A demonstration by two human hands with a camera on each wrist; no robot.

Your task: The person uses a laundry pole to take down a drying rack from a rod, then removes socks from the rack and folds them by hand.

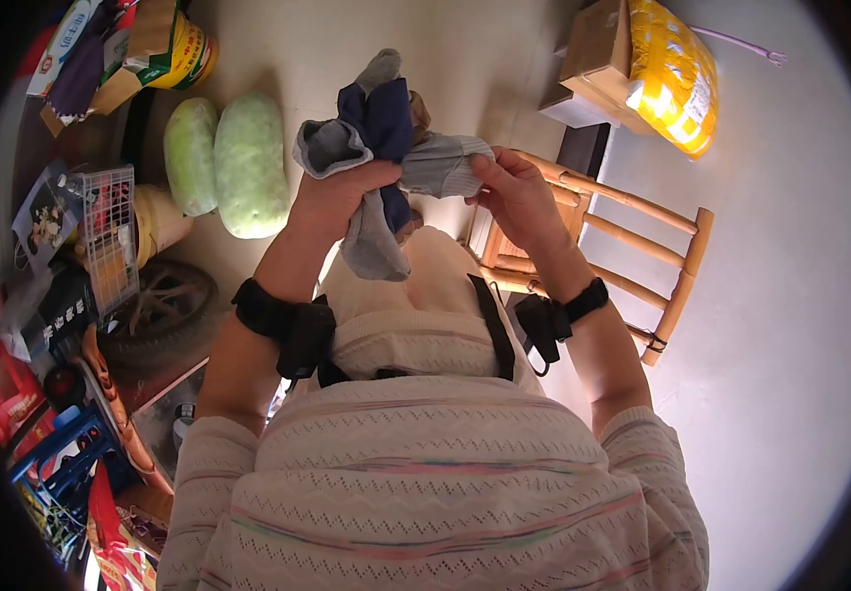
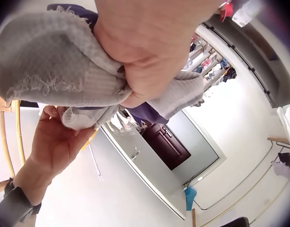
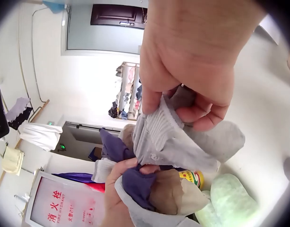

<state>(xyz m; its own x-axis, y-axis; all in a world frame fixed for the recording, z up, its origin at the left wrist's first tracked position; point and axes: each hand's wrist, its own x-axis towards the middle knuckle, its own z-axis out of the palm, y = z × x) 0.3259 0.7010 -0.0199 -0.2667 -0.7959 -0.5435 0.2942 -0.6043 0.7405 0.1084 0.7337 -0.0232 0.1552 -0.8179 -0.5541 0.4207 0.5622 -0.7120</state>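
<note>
A bunch of socks, grey, navy and brown, is held in the air in front of the person. The left hand (image 1: pixel 339 197) grips the bunch by its middle, with a grey sock opening (image 1: pixel 332 148) to one side and a navy sock (image 1: pixel 386 118) across the top. The right hand (image 1: pixel 524 202) pinches the ribbed cuff of a light grey sock (image 1: pixel 440 165) that stretches out from the bunch. In the right wrist view the ribbed cuff (image 3: pixel 157 127) lies between thumb and fingers, with a brown sock (image 3: pixel 175 194) below.
Two large green melons (image 1: pixel 251 167) lie on the floor at the left, near a wire basket (image 1: pixel 110 236) and a wheel (image 1: pixel 164 305). A bamboo chair (image 1: pixel 642 241) stands at the right, with a cardboard box (image 1: pixel 595 59) and a yellow package (image 1: pixel 677 84) beyond it.
</note>
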